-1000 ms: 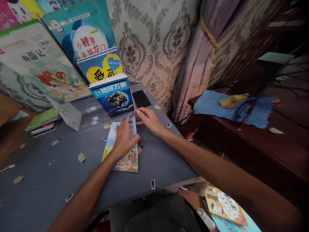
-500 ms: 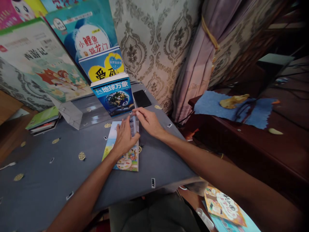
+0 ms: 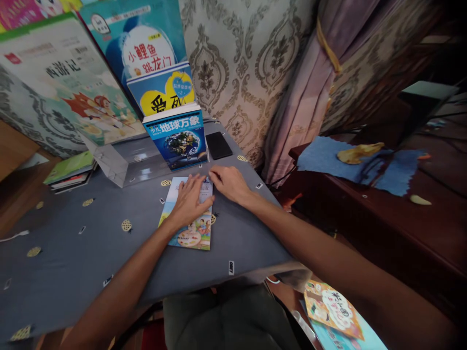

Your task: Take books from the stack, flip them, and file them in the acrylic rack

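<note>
A thin paperback book [image 3: 194, 238] with a painted cover of children and a paint palette lies flat on the cloth-covered table. My left hand [image 3: 189, 197] rests palm down on its cover, fingers stretched out and thumb apart. Beside the book's upper right corner, my right hand [image 3: 230, 184] has its fingers bent and drawn together, the tips close to the corner. Whether those fingertips pinch anything is hidden. Just beyond the paperback stands a blue book with a globe [image 3: 182, 143], leaning on a clear acrylic stand [image 3: 115, 163].
Larger picture books [image 3: 76, 73] stand upright behind. A black phone [image 3: 219, 145] lies by the wall side, and a small stack of books [image 3: 71, 170] sits at left. To the right, a blue cloth [image 3: 321, 158] covers part of a dark red wooden surface. More books [image 3: 333, 308] lie below the table edge.
The loose edge along the book's right side now lies flush under the cover. My right fingers have drawn back from above the top edge to the corner. The view has shifted slightly.
</note>
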Motion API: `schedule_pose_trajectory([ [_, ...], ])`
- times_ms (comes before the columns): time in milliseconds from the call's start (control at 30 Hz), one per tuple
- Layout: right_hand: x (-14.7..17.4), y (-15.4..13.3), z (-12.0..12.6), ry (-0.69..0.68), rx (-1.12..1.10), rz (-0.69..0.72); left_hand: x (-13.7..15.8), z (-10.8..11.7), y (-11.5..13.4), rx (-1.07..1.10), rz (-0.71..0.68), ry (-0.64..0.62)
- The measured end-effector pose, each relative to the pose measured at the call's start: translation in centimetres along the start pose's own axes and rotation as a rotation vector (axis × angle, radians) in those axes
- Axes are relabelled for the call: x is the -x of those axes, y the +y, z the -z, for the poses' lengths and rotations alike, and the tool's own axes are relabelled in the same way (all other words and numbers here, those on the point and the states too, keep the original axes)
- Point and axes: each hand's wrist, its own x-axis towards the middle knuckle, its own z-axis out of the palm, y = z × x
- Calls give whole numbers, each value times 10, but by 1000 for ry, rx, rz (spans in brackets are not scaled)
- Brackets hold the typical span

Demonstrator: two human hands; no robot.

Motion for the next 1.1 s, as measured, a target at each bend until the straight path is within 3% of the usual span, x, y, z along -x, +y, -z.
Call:
schedule_pose_trajectory([
  [200, -3, 2, -4, 2, -99, 45, 57, 40, -5, 30, -194, -335],
  [267, -4, 3, -6, 4, -189, 47, 78, 44, -5, -2, -205, -376],
  [467, -3, 0, -13, -81, -438, 131, 101, 23, -4, -149, -270, -168],
  [700, 7, -10, -11, -109, -317, 174, 102, 11, -1, -186, -460, 109],
  [1100, 72, -24, 4, -207, -402, 308, 102, 9, -2, -162, -487, 200],
])
